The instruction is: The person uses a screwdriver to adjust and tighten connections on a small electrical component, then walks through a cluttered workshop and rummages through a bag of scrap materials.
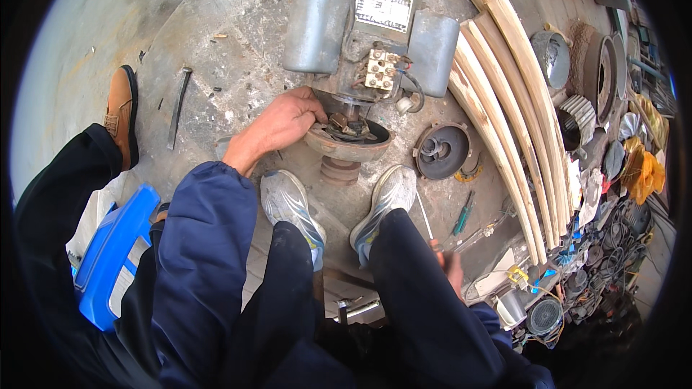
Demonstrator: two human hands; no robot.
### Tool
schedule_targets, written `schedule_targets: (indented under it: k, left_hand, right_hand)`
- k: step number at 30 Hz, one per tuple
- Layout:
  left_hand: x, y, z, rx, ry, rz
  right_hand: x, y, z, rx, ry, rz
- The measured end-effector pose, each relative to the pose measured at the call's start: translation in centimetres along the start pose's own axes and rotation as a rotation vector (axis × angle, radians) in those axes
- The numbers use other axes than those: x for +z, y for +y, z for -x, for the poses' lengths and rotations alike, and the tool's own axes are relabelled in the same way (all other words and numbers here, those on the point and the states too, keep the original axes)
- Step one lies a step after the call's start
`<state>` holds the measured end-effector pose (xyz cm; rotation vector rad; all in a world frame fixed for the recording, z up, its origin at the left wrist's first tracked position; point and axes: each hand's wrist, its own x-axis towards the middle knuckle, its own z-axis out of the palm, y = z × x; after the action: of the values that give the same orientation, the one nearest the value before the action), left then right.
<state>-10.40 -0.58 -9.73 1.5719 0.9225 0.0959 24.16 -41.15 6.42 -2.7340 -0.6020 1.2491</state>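
An electric motor (349, 43) stands on the floor before me, with two grey cylinders and an open white terminal block (382, 70). Its round end cover (346, 150), with a grooved pulley (339, 171) below, sits apart from the body; wires and dark parts show in the gap. My left hand (277, 126) is closed at the cover's left rim, fingertips beside the gap. Low on the right, my right hand (453, 271) is partly hidden behind my knee. It is closed on what looks like a screwdriver, whose thin shaft (425, 216) points up toward my right shoe.
Right of the motor lie a round metal cover (442, 151), a green-handled tool (465, 213) and long wooden strips (504, 101). Cluttered scrap parts (598, 266) fill the far right. A metal bar (179, 108), a blue plastic stool (115, 256) and another person's shoe (122, 112) are on the left.
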Motion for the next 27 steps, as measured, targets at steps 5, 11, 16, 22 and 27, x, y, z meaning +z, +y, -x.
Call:
schedule_targets:
  k: [5, 11, 16, 22, 27]
  left_hand:
    - [-0.3, -0.6, 0.7, -0.014, 0.013, -0.02]
    - [0.0, -0.2, 0.6, 0.023, 0.064, 0.04]
    - [0.4, -0.6, 0.4, 0.06, 0.079, 0.017]
    - [-0.3, -0.6, 0.7, 0.045, 0.037, 0.0]
    - [-0.1, -0.5, 0.4, 0.071, 0.051, 0.011]
  right_hand:
    - [-10.3, -8.3, 0.7, -0.21, 0.086, -0.276]
    - [-12.4, -25.3, 0.9, -0.651, 0.054, -0.496]
    - [-5.9, -36.8, -2.2, -1.064, -0.155, -0.288]
    - [0.3, -43.6, -4.3, -1.223, -0.281, 0.079]
    - [2.8, -43.8, -5.3, -1.218, -0.266, 0.122]
